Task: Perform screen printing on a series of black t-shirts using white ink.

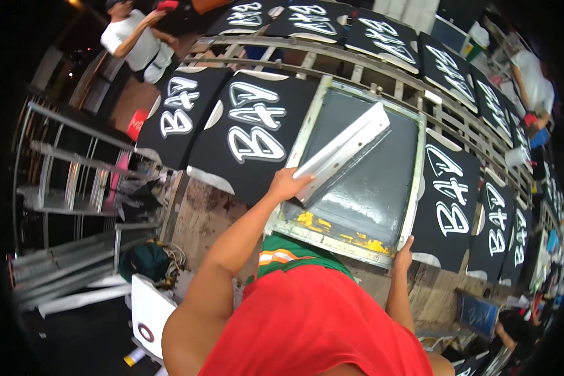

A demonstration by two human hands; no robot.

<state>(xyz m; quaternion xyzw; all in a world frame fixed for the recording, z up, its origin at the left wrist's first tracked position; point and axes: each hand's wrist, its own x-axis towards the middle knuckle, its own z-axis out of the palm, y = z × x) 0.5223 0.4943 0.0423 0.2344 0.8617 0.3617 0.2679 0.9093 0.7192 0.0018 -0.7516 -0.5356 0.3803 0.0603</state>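
left hand (288, 185) on a silver bar (348, 149), right hand (402, 255) at a screen frame (418, 188)
in the head view the left hand is closed round the bar's near end, the bar slanting over the dark mesh (373, 188) from near the frame's left edge toward its far edge; the right hand touches the frame's near right corner, fingers partly hidden, so its grip cannot be told; yellow smears (375, 244) line the frame's near edge

at left are a metal rack (69, 156), a red container (137, 124) and a white-shirted person (130, 42).
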